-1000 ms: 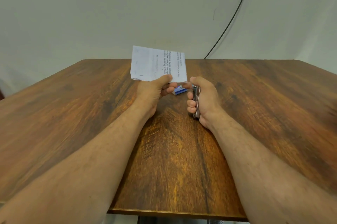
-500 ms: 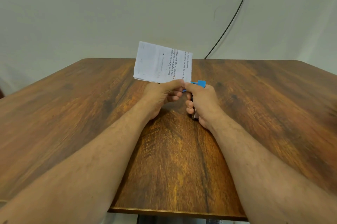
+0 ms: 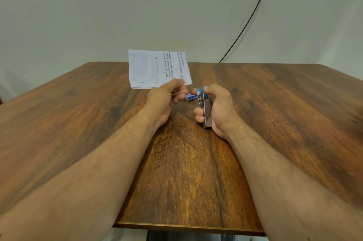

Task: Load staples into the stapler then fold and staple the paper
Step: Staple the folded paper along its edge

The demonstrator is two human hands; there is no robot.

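Holding folded paper left, stapler right

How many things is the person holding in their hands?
2. The folded paper is pinched in the left hand, lifted above the table. The stapler is gripped in the right hand.

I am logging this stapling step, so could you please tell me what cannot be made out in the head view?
- Whether the folded paper bears a staple: too small, and the left hand covers its near corner.
- Whether the stapler holds staples: the right hand wraps it.
- Small blue box: mostly hidden behind both hands.
- Paper's print: partly legible only.
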